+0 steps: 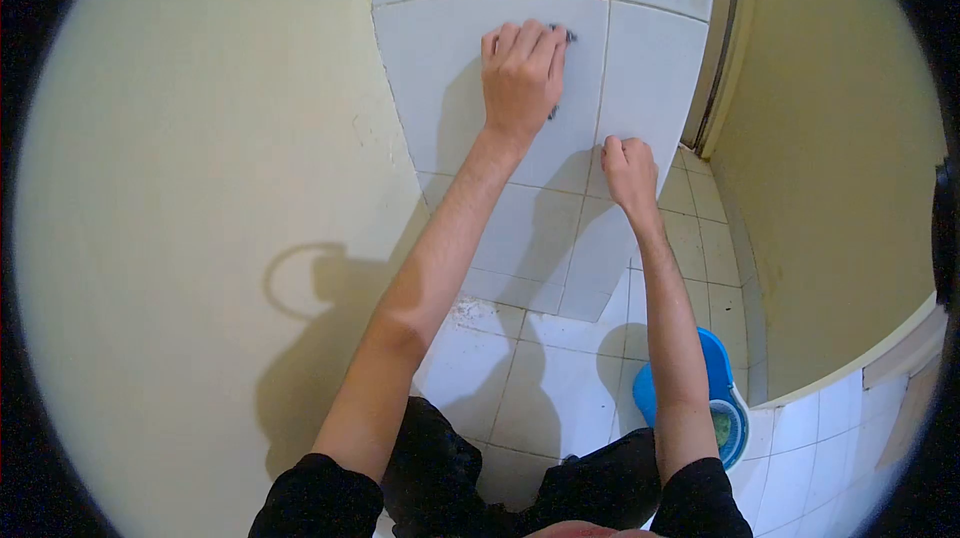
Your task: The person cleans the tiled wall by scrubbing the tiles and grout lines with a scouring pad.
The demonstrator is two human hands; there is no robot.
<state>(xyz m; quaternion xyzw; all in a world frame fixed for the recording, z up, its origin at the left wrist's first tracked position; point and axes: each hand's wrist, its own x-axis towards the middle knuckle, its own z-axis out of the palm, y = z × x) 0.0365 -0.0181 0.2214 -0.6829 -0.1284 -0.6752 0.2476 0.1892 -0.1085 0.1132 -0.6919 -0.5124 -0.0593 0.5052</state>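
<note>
Against the white tiled wall, my left hand is closed with its fingers curled, back toward me. A small dark fitting pokes out beside its fingertips, and a second dark bit shows next to the wrist. What the left fingers grip is hidden behind the hand. Lower and to the right, my right hand is closed like a fist close to the tiles. Anything inside it cannot be made out.
A blue bucket with a lighter basket stands on the tiled floor at right, partly behind my right forearm. A cream wall rises at left. Another cream wall curves along the right, near a door edge.
</note>
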